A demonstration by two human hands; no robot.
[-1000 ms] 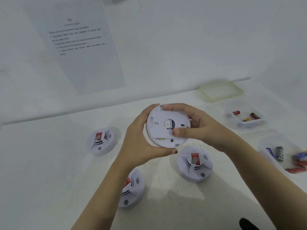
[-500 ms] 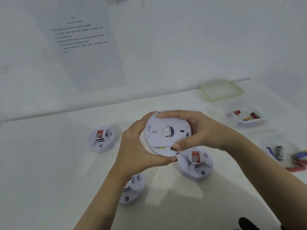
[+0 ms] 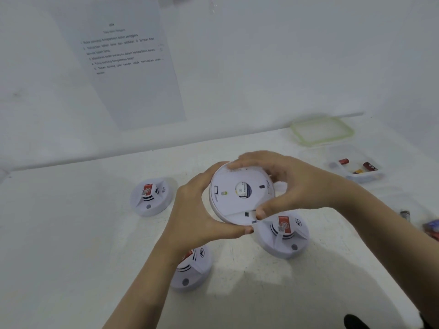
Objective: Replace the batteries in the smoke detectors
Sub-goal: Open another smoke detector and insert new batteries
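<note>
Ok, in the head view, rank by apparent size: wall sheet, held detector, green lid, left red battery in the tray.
Sheet, largest.
Held detector, then green lid, though the detector is nearer the camera, so true order is unsure.
Left red battery, smallest.

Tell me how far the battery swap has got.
Done: nothing provable; the left detector, near detector and right detector lie face up on the table. In hand: left hand and right hand grip a fourth detector, back showing, right thumb at its lower edge. Left: the swap; batteries sit in the tub.
</note>
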